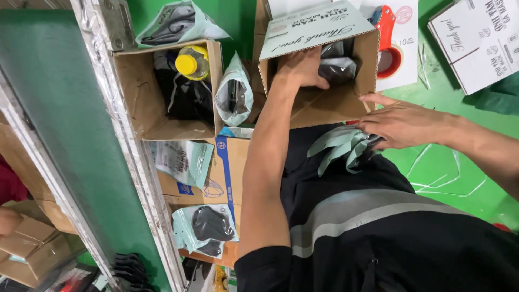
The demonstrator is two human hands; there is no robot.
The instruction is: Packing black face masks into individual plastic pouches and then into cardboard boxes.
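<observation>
- The left hand [303, 67] reached down into an open cardboard box [330, 105], its fingers curled over dark packets [336, 67] inside; whether they actually gripped a packet could not be told.
- The right hand [403, 123] lay flat and open, fingers spread, pressing a fanned stack of pale green packets [343, 147] against the person's lap, just beside the box's near wall.
- The box's pale green printed flap [313, 27] stood raised at its far side.
- Beyond it on the bright green table [459, 162] sat a red tape dispenser [388, 46] on white paper, and a white printed carton [476, 40] at the right edge.
- To the left, a second open cardboard box [143, 103] held dark goods and a bottle with a yellow cap [190, 62]; a pale green pouch [234, 94] leaned between the two boxes.
- Lower left, more pouches showing black masks [208, 227] rested on flat cartons, beside a dark green panel with a metal edge [130, 151].
</observation>
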